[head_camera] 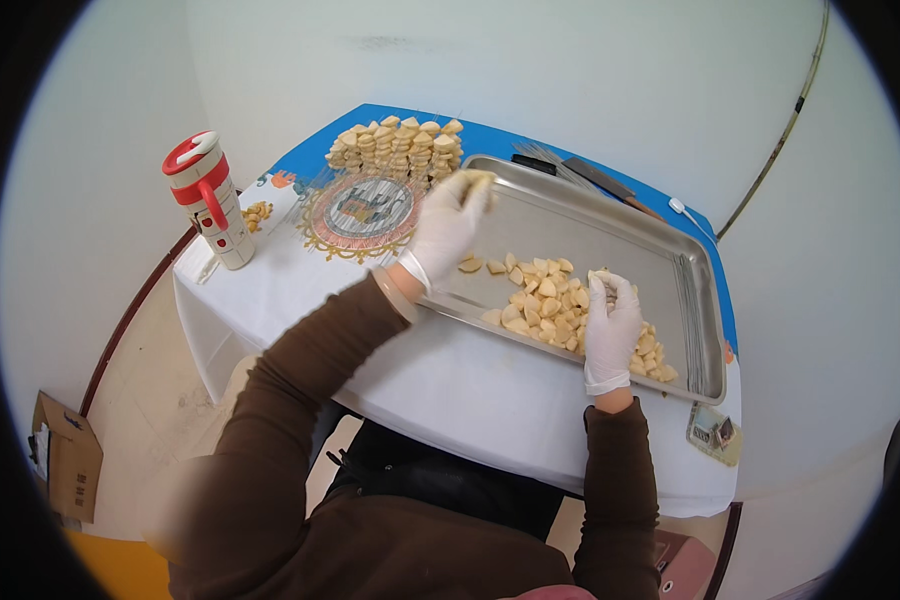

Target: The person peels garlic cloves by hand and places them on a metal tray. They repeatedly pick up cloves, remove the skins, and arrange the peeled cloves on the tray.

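My left hand (450,221), in a white glove, is raised over the left end of a metal tray (570,217) and pinches a pale yellow piece, blurred. My right hand (613,330), gloved too, has thumb and fingertips closed on a small pale slice above the heap. Many pale cut slices (547,300), of a root or vegetable I cannot name, lie along the tray's near side. A bundle of thin metal skewers (690,322) rests at the tray's right end. Skewered stacks of slices (397,146) stand behind and left of my left hand.
A red-and-white travel mug (214,202) stands at the table's left, beside small yellowish pieces (256,215). Behind the tray lie a knife (604,180), more skewers (547,159), a black object (533,164) and a white cable plug (676,205). Thin skewers cover a round printed pattern (364,214).
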Tool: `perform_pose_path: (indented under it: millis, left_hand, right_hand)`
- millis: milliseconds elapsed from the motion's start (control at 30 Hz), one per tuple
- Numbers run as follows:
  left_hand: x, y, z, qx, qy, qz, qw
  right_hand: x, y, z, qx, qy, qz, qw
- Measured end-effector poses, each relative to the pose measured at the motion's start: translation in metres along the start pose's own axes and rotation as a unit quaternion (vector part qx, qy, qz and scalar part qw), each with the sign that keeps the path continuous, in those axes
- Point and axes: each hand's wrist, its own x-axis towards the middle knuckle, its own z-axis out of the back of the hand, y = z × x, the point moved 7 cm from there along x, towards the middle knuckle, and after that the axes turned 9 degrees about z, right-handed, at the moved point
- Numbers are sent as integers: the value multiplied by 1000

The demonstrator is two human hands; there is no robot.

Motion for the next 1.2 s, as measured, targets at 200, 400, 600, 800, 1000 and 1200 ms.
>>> perform_pose_path:
  millis: [200, 400, 600, 800, 1000, 1200]
  left_hand:
    - [-54, 16, -57, -125, 21, 125, 984]
    - [-60, 38, -62, -115, 43, 118, 985]
    - [-64, 38, -75, 25, 118, 39, 992]
    - [-65, 37, -85, 220, 177, 16, 959]
    - [-71, 47, -98, 341, 202, -74, 915]
    - [-64, 61, -101, 388, 216, -67, 893]
  right_hand:
    - [3, 4, 11, -6, -45, 22, 999]
    - [4, 4, 15, 3, -71, 24, 997]
    - [4, 8, 14, -44, -56, 50, 996]
    - [8, 13, 18, -36, -51, 31, 998]
    - [16, -5, 29, -44, 12, -8, 999]
    - [17, -28, 47, -73, 56, -39, 995]
